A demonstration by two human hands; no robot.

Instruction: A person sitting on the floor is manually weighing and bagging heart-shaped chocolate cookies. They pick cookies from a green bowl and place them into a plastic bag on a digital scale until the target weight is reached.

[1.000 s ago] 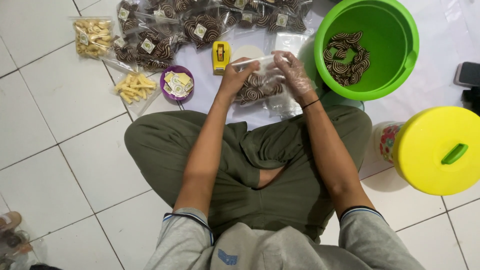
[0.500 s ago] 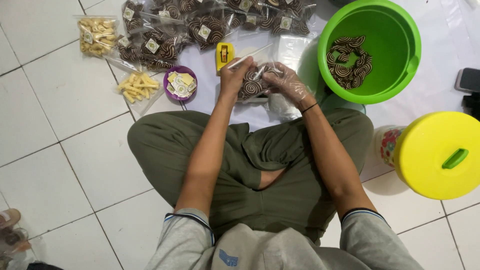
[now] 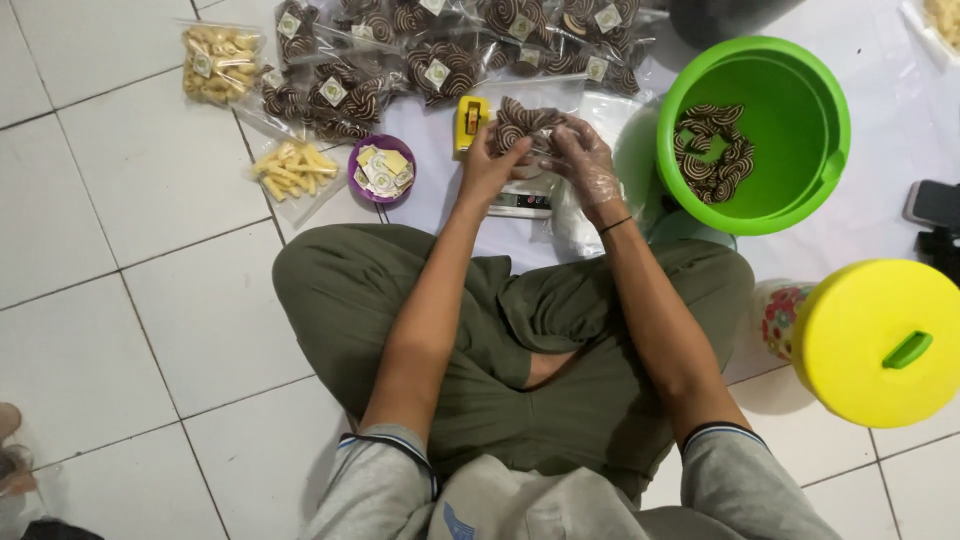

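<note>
Clear bag (image 3: 522, 125) of swirl cookies pinched in both grips — left hand (image 3: 487, 165), gloved right hand (image 3: 585, 165) — above scale (image 3: 520, 200).

left hand (image 3: 487, 168): fingers closed, grip | right hand (image 3: 583, 160): gloved, fingers curled

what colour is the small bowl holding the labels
Purple small bowl, clearest in the head view.

Both hands (image 3: 540, 155) around a snack bag (image 3: 520, 122)
</note>
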